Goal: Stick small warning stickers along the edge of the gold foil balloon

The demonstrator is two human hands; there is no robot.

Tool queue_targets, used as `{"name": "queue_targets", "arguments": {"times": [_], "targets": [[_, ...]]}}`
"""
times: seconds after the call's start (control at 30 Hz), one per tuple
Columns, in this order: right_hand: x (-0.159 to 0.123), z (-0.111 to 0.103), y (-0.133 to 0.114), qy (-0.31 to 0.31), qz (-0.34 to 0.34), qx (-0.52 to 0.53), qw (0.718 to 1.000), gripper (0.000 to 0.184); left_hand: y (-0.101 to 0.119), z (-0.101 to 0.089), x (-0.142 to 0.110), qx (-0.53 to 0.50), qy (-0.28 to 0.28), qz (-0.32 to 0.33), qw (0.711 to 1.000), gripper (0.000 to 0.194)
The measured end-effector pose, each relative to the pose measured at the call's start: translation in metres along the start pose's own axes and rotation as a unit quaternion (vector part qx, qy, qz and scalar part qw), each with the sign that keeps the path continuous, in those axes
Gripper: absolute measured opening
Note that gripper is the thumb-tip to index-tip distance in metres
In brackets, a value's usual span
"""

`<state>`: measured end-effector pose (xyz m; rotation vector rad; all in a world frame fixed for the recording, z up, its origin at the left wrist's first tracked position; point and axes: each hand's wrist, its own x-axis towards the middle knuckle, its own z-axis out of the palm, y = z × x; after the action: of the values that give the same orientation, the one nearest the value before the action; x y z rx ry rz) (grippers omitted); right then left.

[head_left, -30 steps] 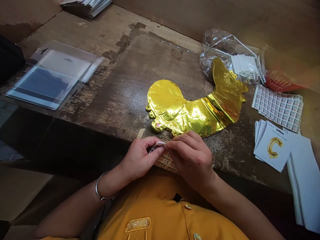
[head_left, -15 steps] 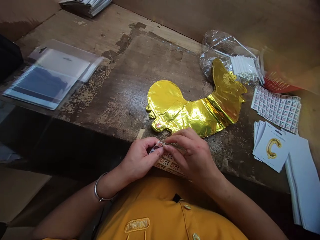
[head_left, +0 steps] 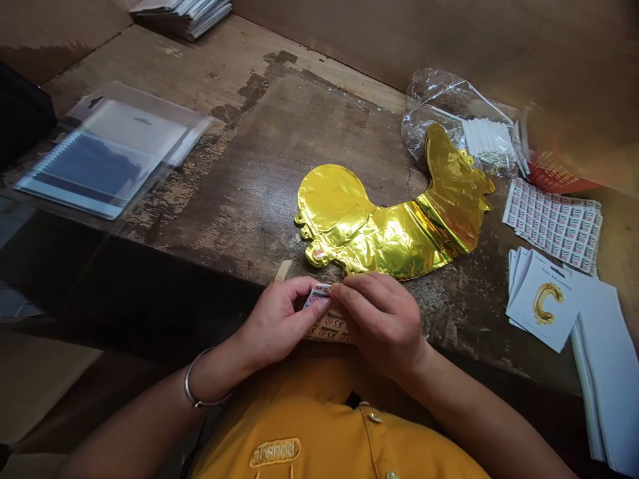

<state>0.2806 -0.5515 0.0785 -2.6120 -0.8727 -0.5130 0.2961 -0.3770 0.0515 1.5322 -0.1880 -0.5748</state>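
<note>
One label (head_left: 317, 294) is pinched between left hand (head_left: 282, 322) and right hand (head_left: 382, 326) above the sticker sheet (head_left: 329, 330); gold foil balloon (head_left: 384, 236) lies beyond, long axis crosswise, right hand nearer.

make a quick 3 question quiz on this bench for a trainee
1. True or false: the metal bangle is on the right wrist.
2. What do the left hand and right hand pinch between them?
A) a gold foil balloon
B) a strip of printed labels
C) a clear plastic bag
3. Fill in the blank: the gold letter on the white card at the right of the bench is ___.

Key: 1 false; 2 B; 3 C
</note>
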Motion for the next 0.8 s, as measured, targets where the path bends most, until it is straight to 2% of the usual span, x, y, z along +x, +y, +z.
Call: {"name": "queue_targets", "arguments": {"times": [0.1, 0.2, 0.3, 0.37, 0.47, 0.53, 0.63, 0.7, 0.77, 0.8], "targets": [[0.001, -0.001, 0.000, 0.004, -0.034, 0.007, 0.999, 0.010, 0.001, 0.000, 0.001, -0.091, -0.002, -0.056, 0.994, 0.021], [0.001, -0.005, 0.000, 0.015, -0.087, 0.021, 0.996, 0.012, 0.004, -0.001, 0.003, -0.191, -0.016, -0.141, 0.971, 0.027], [0.002, -0.009, 0.000, 0.020, -0.103, 0.023, 0.994, 0.014, 0.006, -0.001, 0.002, -0.230, -0.027, -0.185, 0.955, 0.031], [0.004, -0.010, 0.002, 0.023, -0.092, 0.011, 0.995, 0.013, 0.007, 0.000, 0.001, -0.202, -0.023, -0.156, 0.967, 0.027], [0.009, -0.011, 0.005, 0.019, -0.060, -0.015, 0.998, 0.010, 0.010, 0.002, -0.002, -0.105, 0.003, -0.058, 0.993, 0.021], [0.012, -0.011, 0.007, 0.012, -0.056, -0.029, 0.998, 0.009, 0.011, 0.002, -0.003, -0.078, 0.007, -0.028, 0.997, 0.020], [0.013, -0.009, 0.004, 0.000, -0.089, -0.019, 0.996, 0.010, 0.009, 0.001, 0.000, -0.101, -0.003, -0.043, 0.994, 0.022], [0.011, -0.009, -0.002, -0.018, -0.106, 0.030, 0.994, 0.009, 0.006, 0.001, 0.003, -0.126, -0.006, -0.061, 0.990, 0.023], [0.011, -0.014, -0.007, -0.028, -0.077, 0.106, 0.991, 0.009, 0.003, 0.000, 0.003, -0.159, -0.021, -0.085, 0.983, 0.026], [0.012, -0.018, -0.008, -0.018, -0.035, 0.138, 0.990, 0.009, 0.002, -0.001, 0.002, -0.169, -0.029, -0.099, 0.980, 0.027]]}}
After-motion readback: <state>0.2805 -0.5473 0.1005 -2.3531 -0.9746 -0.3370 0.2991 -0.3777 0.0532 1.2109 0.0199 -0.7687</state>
